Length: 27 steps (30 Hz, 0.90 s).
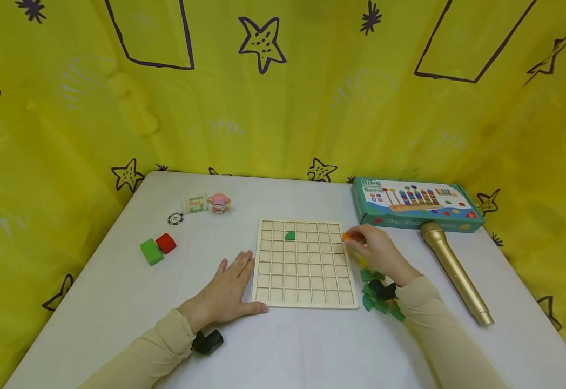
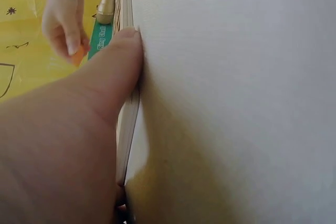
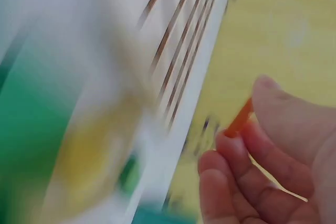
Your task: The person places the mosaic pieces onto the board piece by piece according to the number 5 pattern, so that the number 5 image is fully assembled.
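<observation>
A square wooden grid board [image 1: 305, 263] lies on the table, and one green quarter-round tile [image 1: 290, 235] sits in a cell near its top. My left hand [image 1: 229, 289] rests flat at the board's left side, fingers straight, the thumb along the lower left corner. Between thumb and fingertips, my right hand [image 1: 377, 248] pinches a small orange tile [image 3: 240, 119] beside the board's upper right edge. Below that hand lies a loose pile of green tiles [image 1: 368, 302], with a yellow tile [image 1: 362, 262] near its top; the right wrist's black camera covers part of the pile.
A Ring Challenge Game box [image 1: 416, 204] stands at the back right, with a gold microphone [image 1: 458, 275] in front of it. To the left are a green block [image 1: 152, 252], a red block [image 1: 166, 243], a poker chip [image 1: 175, 219], a small patterned card [image 1: 194, 203] and a pink-topped figurine [image 1: 219, 203].
</observation>
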{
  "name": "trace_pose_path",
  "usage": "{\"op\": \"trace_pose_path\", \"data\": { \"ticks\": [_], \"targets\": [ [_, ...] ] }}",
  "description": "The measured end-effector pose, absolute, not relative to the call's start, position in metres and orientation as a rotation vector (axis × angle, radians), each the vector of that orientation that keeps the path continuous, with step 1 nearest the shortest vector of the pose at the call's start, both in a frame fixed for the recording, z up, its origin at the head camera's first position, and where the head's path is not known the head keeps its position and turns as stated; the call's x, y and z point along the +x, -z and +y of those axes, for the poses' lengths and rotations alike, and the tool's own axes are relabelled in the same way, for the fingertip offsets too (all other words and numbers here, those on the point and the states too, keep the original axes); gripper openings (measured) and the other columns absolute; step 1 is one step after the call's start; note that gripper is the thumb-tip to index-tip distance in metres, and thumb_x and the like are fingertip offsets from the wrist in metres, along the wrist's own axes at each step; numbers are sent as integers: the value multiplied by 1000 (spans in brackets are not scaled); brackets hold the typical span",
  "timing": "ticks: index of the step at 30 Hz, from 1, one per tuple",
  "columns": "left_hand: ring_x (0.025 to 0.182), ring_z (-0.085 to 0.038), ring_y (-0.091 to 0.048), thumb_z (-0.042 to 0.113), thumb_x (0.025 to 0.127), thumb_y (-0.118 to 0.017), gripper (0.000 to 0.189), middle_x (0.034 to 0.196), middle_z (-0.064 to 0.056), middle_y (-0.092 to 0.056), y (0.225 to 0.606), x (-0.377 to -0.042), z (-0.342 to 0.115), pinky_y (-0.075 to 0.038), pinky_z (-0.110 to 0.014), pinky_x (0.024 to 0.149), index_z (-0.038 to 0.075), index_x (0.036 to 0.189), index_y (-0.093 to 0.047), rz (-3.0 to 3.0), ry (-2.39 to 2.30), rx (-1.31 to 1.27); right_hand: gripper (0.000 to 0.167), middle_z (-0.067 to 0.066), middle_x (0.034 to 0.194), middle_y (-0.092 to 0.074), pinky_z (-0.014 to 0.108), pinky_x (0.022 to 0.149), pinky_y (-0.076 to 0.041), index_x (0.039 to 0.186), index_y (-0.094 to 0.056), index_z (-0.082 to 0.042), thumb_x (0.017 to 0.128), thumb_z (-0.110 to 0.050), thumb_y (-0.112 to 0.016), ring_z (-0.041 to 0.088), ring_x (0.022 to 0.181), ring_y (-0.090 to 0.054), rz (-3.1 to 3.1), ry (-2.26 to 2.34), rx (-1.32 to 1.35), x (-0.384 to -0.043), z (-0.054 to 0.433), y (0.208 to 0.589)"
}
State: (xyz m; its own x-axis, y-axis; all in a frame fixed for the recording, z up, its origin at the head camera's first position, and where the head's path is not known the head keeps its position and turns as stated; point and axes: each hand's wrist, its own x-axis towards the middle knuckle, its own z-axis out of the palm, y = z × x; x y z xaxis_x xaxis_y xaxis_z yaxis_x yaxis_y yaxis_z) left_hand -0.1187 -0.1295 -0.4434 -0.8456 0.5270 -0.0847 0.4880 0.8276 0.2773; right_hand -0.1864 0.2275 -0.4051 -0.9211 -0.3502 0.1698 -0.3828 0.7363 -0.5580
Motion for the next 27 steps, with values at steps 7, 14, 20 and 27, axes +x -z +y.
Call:
{"op": "trace_pose_path", "data": {
  "ticks": [7, 14, 20, 27],
  "targets": [
    [146, -33, -12, 75, 83, -52, 112, 159, -21, -14, 442, -120, -130, -13, -60, 111, -8, 151, -22, 2852, -385, 791, 27, 6, 101, -65, 41, 87, -47, 109, -70, -1, 92, -22, -70, 23, 96, -59, -2934, -868, 775, -199, 149, 410],
    [146, -32, -11, 77, 83, -49, 112, 159, -20, -13, 444, -120, -130, -13, -59, 112, -7, 152, -22, 2840, -373, 802, 17, 3, 93, -62, 36, 83, -48, 101, -70, -4, 91, -19, -72, 21, 90, -58, -3003, -706, 790, -207, 116, 419],
    [146, -31, -11, 79, 82, -48, 114, 160, -19, -13, 445, -121, -128, -13, -58, 112, -6, 152, -21, 2843, -359, 799, 13, -1, 79, -58, 31, 71, -48, 80, -67, -9, 87, -16, -76, 16, 76, -54, -3016, -638, 734, -210, 109, 419],
    [146, -32, -11, 78, 82, -49, 113, 160, -19, -13, 446, -120, -129, -13, -59, 112, -7, 152, -21, 2851, -378, 788, 10, -1, 82, -62, 29, 72, -51, 81, -75, -7, 88, -13, -74, 15, 78, -58, -2956, -634, 861, -210, 108, 419]
  ]
}}
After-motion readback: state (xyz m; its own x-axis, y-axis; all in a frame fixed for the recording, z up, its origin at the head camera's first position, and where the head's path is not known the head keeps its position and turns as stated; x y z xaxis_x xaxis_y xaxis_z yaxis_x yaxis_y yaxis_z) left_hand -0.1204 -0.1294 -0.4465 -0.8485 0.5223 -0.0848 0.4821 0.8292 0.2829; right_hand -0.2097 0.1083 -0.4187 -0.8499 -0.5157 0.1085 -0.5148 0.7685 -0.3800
